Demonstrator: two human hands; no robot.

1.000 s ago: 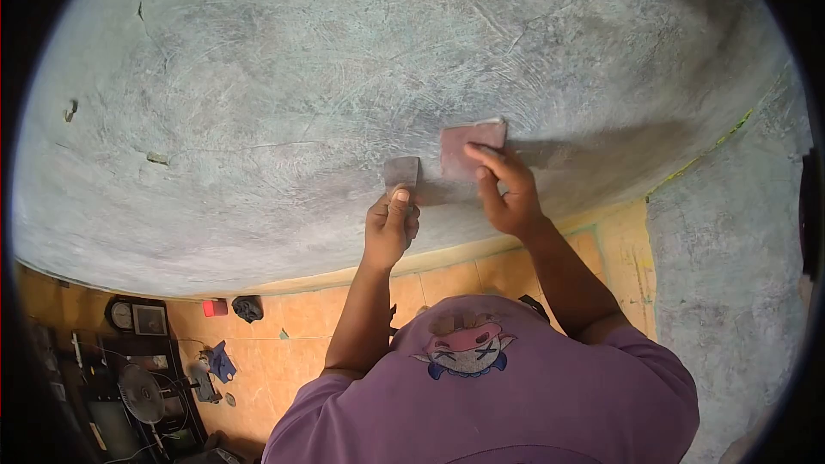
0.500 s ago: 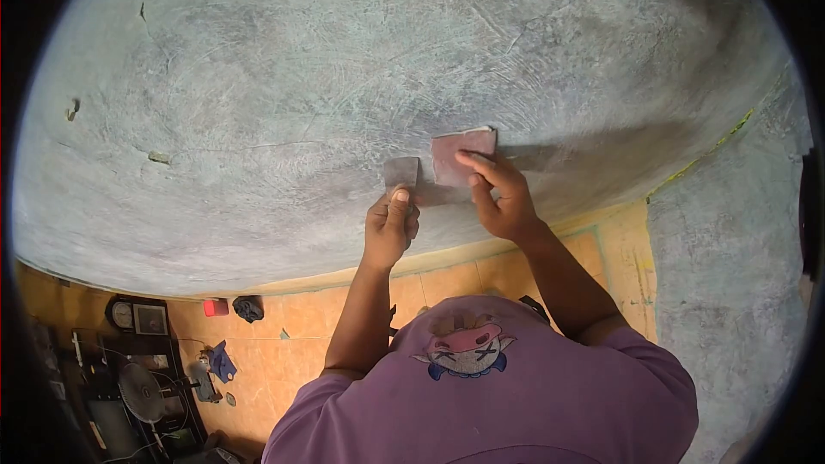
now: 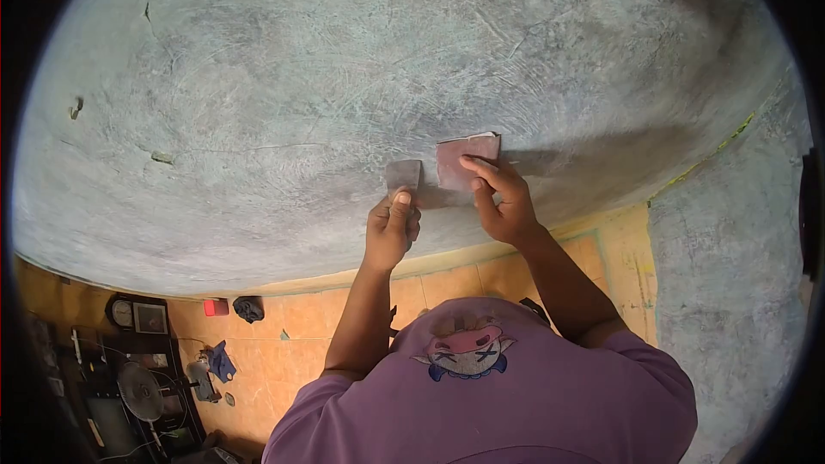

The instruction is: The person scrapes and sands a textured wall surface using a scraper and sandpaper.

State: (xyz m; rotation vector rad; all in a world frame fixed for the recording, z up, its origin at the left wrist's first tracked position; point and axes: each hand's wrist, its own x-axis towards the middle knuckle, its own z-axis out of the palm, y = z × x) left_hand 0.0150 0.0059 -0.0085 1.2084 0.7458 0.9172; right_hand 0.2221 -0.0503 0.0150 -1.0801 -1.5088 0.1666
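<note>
1. Far left: fan, clock and picture frame by dark furniture. Frame holds a picture.
2. Red item just beside black bundle, on orange tiles. Can't tell if either is a container, or contents. Blue cloth nearer the fan.
3. Left hand: narrow pinch on grey plate, thumb over its lower edge. Plate sticks up past the fingers, in front of grey wall.
4. Pink pad: right of plate, small gap between. Pale strip along its top edge. Contact with wall: can't tell.
5. Right hand: holding pad at its right side, index finger across the face, thumb near lower corner.
6. Far right: yellow line down the wall corner.
</note>
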